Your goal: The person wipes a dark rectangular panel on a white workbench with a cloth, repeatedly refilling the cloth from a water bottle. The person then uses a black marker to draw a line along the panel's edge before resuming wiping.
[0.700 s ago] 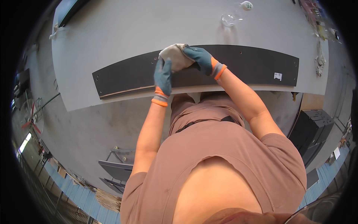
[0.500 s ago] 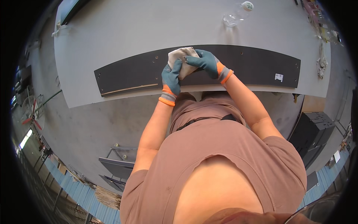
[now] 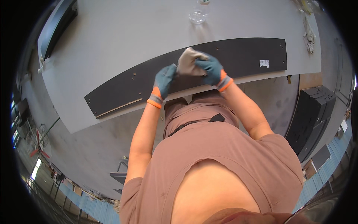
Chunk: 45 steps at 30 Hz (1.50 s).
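between the hands, over a dark panel (image 3: 240,56), a pale cloth (image 3: 189,61), seemingly being rearranged, is clutched by the right hand (image 3: 212,70), hold unclear for the left hand (image 3: 165,79), calling next for a steady pinch.

Pale cloth (image 3: 188,62) in right grip (image 3: 212,70)

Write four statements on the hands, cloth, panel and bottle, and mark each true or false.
1. The left hand and right hand are both gloved. True.
2. The cloth is in the left hand alone. False: the right hand grips the pale cloth.
3. A white label is near the right end of the dark panel. True.
4. The bottle is on the panel. False: the clear bottle is beyond it, on the table.
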Each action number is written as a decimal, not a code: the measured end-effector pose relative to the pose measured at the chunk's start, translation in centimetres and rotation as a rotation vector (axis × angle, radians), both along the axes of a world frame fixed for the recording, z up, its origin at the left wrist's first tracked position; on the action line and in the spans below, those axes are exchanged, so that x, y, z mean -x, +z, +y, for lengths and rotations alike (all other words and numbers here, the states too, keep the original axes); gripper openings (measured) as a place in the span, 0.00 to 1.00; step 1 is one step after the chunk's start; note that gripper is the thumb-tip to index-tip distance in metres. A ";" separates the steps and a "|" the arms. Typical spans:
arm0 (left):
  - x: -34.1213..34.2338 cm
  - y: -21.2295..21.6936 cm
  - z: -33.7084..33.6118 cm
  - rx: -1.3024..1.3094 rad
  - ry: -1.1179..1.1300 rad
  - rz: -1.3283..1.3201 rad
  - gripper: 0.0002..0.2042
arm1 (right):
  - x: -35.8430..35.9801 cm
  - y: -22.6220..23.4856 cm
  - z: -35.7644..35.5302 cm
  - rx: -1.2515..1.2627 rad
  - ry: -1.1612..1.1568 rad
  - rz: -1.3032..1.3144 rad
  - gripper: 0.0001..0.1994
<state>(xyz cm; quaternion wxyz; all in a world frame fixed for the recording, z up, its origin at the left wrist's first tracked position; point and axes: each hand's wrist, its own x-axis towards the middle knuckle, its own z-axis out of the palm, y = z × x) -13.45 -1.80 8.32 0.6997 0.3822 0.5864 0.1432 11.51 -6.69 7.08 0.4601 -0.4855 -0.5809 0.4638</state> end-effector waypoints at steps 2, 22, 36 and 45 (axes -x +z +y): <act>-0.5 -2.3 1.1 -0.257 0.089 0.151 0.29 | -3.3 2.6 0.3 0.402 -0.342 0.301 0.21; -19.4 -3.2 16.1 -0.855 -0.188 0.152 0.45 | -14.7 -2.0 0.0 0.408 -0.515 0.505 0.21; -13.3 4.6 6.2 -0.099 -0.908 0.062 0.32 | -13.1 0.5 0.6 0.475 -0.305 1.010 0.19; -12.5 6.5 4.3 0.307 -0.731 -0.116 0.25 | -12.7 0.3 -0.6 0.562 -0.164 0.989 0.24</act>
